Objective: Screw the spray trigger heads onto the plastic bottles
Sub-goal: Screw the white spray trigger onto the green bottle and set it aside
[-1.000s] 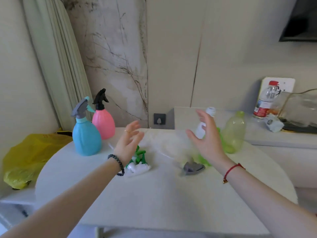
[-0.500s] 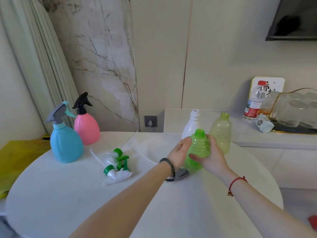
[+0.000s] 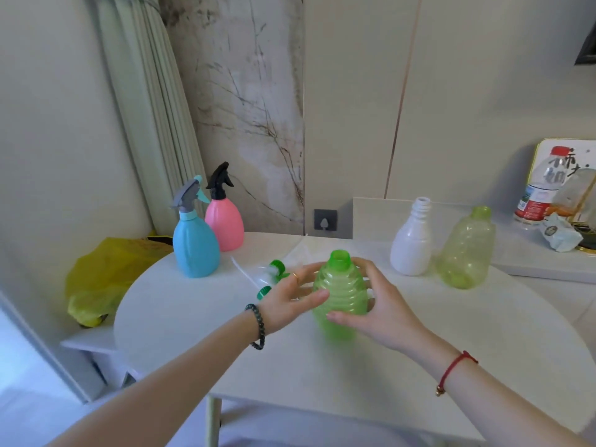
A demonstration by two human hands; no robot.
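Note:
A ribbed green bottle (image 3: 340, 293) with an open neck stands upright near the middle of the round white table (image 3: 200, 304). My left hand (image 3: 292, 300) cups its left side and my right hand (image 3: 382, 309) wraps its right side. Loose green-and-white spray trigger heads (image 3: 272, 275) lie just left of my left hand, partly hidden by it. An open white bottle (image 3: 412, 238) and a pale yellow-green bottle (image 3: 466, 248) stand at the back right. A blue bottle (image 3: 195, 241) and a pink bottle (image 3: 224, 217) at the back left carry trigger heads.
A yellow plastic bag (image 3: 106, 275) lies on a low shelf left of the table. A ledge behind the table holds a water bottle (image 3: 537, 191), a crumpled wrapper (image 3: 559, 232) and a glass container (image 3: 580, 195). A curtain hangs at the left.
Both hands came together on the green bottle and drew it toward me, away from the white and yellow-green bottles. The grey trigger head seen earlier is out of sight.

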